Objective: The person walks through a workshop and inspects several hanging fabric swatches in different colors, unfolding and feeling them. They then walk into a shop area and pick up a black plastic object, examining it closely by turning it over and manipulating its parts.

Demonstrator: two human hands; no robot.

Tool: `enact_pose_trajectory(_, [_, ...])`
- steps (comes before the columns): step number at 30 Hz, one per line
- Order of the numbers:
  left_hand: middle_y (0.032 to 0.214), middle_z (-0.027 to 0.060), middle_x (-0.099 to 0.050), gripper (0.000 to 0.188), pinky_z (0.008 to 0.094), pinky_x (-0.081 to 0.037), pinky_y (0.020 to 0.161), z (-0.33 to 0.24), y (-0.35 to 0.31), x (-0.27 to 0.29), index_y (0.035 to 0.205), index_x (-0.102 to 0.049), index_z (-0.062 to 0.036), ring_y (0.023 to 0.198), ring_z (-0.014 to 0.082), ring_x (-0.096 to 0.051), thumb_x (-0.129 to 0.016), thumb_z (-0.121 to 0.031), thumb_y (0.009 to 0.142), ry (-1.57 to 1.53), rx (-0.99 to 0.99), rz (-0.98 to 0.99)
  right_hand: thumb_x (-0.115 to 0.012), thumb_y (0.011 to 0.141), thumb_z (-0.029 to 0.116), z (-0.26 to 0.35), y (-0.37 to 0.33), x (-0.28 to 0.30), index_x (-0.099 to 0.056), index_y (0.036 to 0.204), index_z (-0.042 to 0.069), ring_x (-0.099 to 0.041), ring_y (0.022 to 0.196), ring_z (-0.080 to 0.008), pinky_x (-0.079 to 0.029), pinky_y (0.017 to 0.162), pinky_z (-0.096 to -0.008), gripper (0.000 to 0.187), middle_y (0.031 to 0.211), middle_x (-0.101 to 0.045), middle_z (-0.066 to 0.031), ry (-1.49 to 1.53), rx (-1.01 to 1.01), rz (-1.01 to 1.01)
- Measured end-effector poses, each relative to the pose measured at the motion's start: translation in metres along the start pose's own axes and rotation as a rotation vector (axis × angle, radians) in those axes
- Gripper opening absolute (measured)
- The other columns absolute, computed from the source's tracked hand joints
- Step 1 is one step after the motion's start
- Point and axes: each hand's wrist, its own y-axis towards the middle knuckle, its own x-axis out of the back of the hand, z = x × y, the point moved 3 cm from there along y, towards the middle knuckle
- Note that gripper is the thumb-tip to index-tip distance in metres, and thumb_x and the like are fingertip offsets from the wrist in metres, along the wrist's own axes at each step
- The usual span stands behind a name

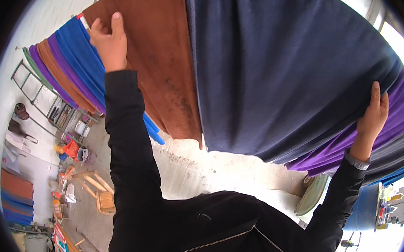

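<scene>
A wide dark navy cloth [280, 75] hangs overhead in front of me, beside a brown cloth [156, 43] with dark smudges low on it. My right hand [374, 114] is raised to the navy cloth's right side, thumb over the fabric and fingers closed at its edge. At the brown cloth's left edge is my left hand [110, 42], lifted high, its thumb apart from partly bent fingers. No fabric shows between them. Purple cloth [350, 145] hangs past the navy one on the right.
Blue cloth [79, 42] and several other coloured cloths hang at left. Below them are a green metal frame [33, 88], a wooden stool [105, 201] and an orange bag [70, 149]. A blue barrel [364, 210] stands at right, near a shelf [383, 218] of small items.
</scene>
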Motion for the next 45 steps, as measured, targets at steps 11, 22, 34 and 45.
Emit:
enact_pose_trajectory(11, [0.116,0.0069,-0.073,0.037,0.0306,-0.049,0.096,-0.01,0.026,0.01,0.118,-0.074,0.0017,0.106,0.0147,-0.063,-0.073,-0.032,0.103,-0.439,0.149,0.176,-0.07,0.105,0.028,0.004,-0.008,-0.007,-0.071,0.126,-0.004,-0.068,0.1,-0.0167,-0.052,0.091,-0.0302,0.039,0.11,-0.075,-0.0086,-0.035,0.134,-0.007])
enact_pose_trajectory(22, [0.131,0.0113,-0.072,0.045,0.0331,-0.048,0.109,-0.165,0.004,-0.065,0.13,-0.07,0.0031,0.12,0.0223,-0.067,-0.074,-0.032,0.102,-0.398,-0.337,0.681,-0.076,0.101,0.017,0.01,-0.027,-0.007,-0.051,0.148,-0.004,-0.068,0.122,-0.0209,-0.055,0.103,-0.0308,0.057,0.135,-0.068,-0.0155,-0.302,0.444,-0.121])
enact_pose_trajectory(34, [0.124,0.0196,-0.071,0.027,0.0385,-0.05,0.102,-0.158,-0.043,-0.067,0.099,-0.068,0.003,0.116,0.0332,-0.068,-0.074,-0.024,0.102,-0.568,-0.75,0.484,-0.071,0.103,0.004,-0.003,-0.027,-0.004,-0.052,0.15,-0.004,-0.064,0.127,-0.0221,-0.051,0.109,-0.0334,0.051,0.145,-0.062,-0.0165,-0.143,0.43,-0.06])
enact_pose_trajectory(45, [0.152,0.0312,-0.043,0.107,0.053,-0.036,0.118,0.014,0.032,-0.031,0.153,-0.038,0.0067,0.145,0.0441,-0.038,-0.086,-0.059,0.084,0.152,-0.147,-0.138,-0.067,0.105,0.006,0.01,-0.035,-0.014,-0.048,0.153,-0.004,-0.06,0.137,-0.0267,-0.05,0.113,-0.0353,0.052,0.149,-0.059,-0.0218,-0.147,0.373,-0.024])
